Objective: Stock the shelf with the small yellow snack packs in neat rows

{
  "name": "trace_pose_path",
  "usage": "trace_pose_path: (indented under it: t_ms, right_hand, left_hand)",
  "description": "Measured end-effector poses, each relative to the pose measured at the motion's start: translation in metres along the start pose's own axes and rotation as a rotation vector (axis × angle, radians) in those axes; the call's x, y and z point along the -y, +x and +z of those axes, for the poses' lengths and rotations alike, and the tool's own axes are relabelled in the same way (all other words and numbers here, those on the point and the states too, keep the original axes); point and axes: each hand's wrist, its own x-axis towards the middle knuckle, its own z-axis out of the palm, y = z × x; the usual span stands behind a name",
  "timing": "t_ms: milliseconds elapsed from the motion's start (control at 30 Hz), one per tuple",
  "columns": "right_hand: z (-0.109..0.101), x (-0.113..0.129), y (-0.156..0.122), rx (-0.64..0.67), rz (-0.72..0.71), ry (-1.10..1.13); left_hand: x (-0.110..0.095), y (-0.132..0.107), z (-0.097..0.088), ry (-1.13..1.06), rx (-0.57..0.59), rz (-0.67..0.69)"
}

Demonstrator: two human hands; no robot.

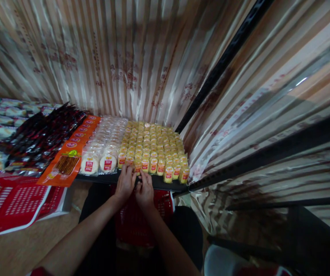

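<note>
My left hand [126,183] is at the front of the block of small yellow snack packets [150,138], its fingers bent against a front packet [138,168] with a red-and-white label. Close beside it, my right hand [144,189] has its fingers closed at the lower right of that same packet. The fingers partly cover the packet and its neighbours. Rows of these packets stand upright on the black shelf [156,182]. Left of them lie clear-wrapped round white biscuits [108,163] with red labels.
An orange snack bag [67,161] and a pile of dark shiny packets [43,138] lie farther left, past them white packets [2,132]. Red baskets [12,203] stand below the shelf. Black metal bars [222,65] and a striped curtain [96,57] rise behind and to the right.
</note>
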Motion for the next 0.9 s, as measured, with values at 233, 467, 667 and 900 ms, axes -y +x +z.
trace_pose_path:
  t_ms: [233,467,667,900]
  right_hand:
    - [-0.007,0.000,0.005,-0.059,-0.016,-0.022]
    - [-0.009,-0.009,0.013,-0.071,-0.028,-0.114]
    - [-0.008,-0.007,0.014,-0.054,-0.024,-0.137]
    - [-0.004,-0.007,0.017,-0.030,-0.069,-0.176]
  left_hand:
    - [0.009,-0.002,0.010,0.040,-0.018,0.049]
    - [0.012,0.000,0.016,0.020,0.015,0.060]
    - [0.016,0.001,0.021,-0.024,0.014,0.054]
    - [0.020,0.002,0.022,-0.024,0.013,0.093]
